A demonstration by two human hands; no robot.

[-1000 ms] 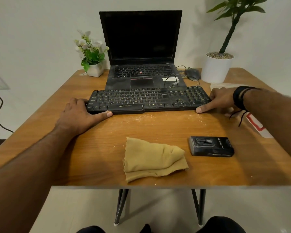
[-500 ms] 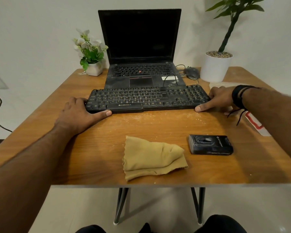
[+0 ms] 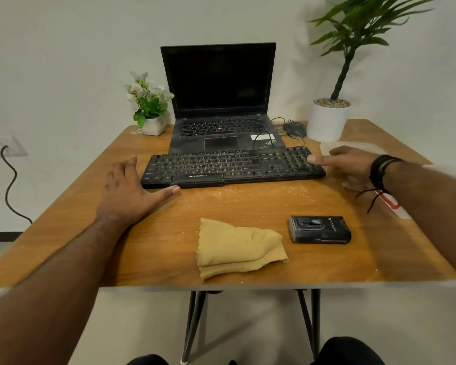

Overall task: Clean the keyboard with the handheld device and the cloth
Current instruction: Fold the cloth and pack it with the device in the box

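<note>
1. A flat black plastic keyboard [image 3: 233, 167] is lying across a wooden table [image 3: 148, 264], in front of a laptop [image 3: 221, 101].
2. A soft, folded tan cloth [image 3: 238, 247] and a boxy black handheld device [image 3: 320, 229] are sitting nearer the table's front edge.
3. The left hand [image 3: 131, 192] is spreading open at the keyboard's left end, and the right hand [image 3: 349, 163] is relaxing beside its right end, a fingertip over the keys; both were gripping the ends earlier.

The counter [image 3: 156, 246] is brown wood on thin black legs. A black keyboard [image 3: 232, 168] lies across its middle. Behind that, an open laptop [image 3: 221, 127] sits near the back edge. A small pot of white flowers [image 3: 149, 111] stands at the back left, and a tall plant in a white pot [image 3: 328, 119] at the back right. Near the front edge lie a folded yellow cloth [image 3: 237, 248] and a small black handheld device [image 3: 319, 229], side by side but apart.
</note>
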